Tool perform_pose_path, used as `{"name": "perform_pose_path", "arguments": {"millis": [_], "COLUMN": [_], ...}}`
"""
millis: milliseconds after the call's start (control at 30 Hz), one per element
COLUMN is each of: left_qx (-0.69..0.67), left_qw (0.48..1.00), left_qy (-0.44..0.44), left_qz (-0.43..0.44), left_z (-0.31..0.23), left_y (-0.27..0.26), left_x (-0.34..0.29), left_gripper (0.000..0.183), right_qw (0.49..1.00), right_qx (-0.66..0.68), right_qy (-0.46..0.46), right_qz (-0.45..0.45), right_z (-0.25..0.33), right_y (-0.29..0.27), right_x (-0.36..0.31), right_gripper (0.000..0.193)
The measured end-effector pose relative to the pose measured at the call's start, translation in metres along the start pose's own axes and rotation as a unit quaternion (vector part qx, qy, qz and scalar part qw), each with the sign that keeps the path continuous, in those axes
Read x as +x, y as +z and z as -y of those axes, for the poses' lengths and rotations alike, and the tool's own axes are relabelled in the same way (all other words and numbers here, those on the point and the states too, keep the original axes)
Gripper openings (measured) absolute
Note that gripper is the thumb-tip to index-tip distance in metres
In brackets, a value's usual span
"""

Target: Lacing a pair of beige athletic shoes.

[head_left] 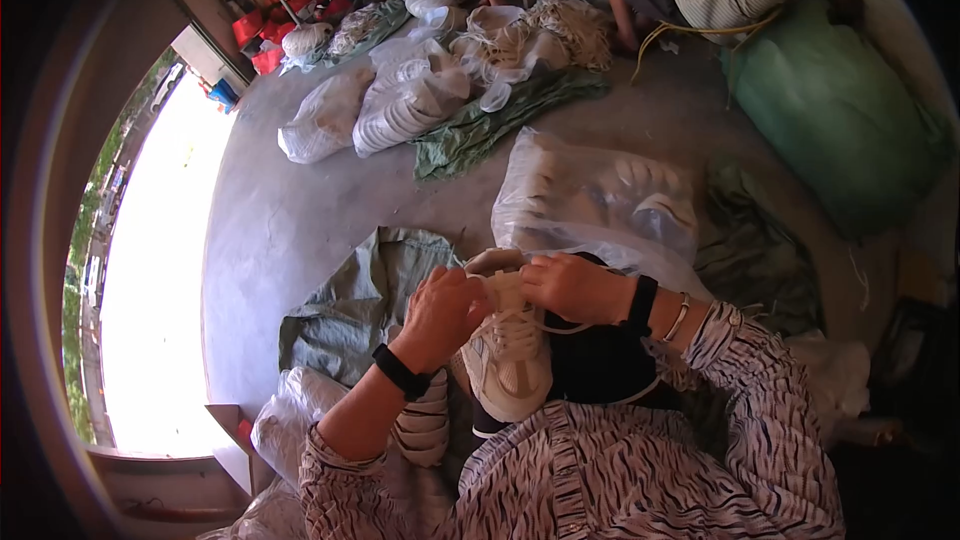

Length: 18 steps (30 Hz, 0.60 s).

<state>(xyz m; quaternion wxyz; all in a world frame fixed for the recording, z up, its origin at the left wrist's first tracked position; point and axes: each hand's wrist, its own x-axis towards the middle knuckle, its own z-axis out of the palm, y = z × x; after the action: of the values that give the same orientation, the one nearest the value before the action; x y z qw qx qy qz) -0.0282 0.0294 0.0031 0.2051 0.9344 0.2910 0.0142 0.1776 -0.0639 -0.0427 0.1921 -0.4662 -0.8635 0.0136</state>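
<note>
A cream sneaker [512, 380] rests on my lap, its toe toward me and its laced front facing up. My left hand [440, 312] is closed at the left side of the top eyelets, fingers pinched on the shoelace. Opposite it, my right hand [582, 288] pinches the shoelace [556, 326] beside the tongue, and a loose length loops below the fingers. The exact grip of the fingertips is partly hidden. Under my left forearm sits a stack of pale shoe parts [424, 425].
Just ahead lies a clear plastic bag of pale shoes [600, 195]. Green sheeting [360, 285] spreads to the left. Farther off are filled white bags [415, 100], a heap of laces [570, 25], a large green sack [840, 110] and other people sitting. A bright doorway [165, 270] opens at left.
</note>
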Motion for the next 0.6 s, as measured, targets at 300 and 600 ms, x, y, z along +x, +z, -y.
{"name": "perform_pose_path", "arguments": {"millis": [300,600], "left_qx": [0.14,0.121], "left_qw": [0.967,0.981], "left_qy": [0.183,0.069], "left_qz": [0.107,0.138], "left_z": [0.0,0.0], "left_y": [-0.028,-0.005], "left_x": [0.014,0.025], "left_gripper": [0.025,0.023], "right_qw": [0.924,0.972], "right_qx": [0.199,0.099], "right_qy": [0.237,0.186], "right_qz": [0.225,0.107], "right_z": [0.008,0.016], "right_y": [-0.03,-0.007], "right_x": [0.04,0.025], "right_gripper": [0.021,0.033]}}
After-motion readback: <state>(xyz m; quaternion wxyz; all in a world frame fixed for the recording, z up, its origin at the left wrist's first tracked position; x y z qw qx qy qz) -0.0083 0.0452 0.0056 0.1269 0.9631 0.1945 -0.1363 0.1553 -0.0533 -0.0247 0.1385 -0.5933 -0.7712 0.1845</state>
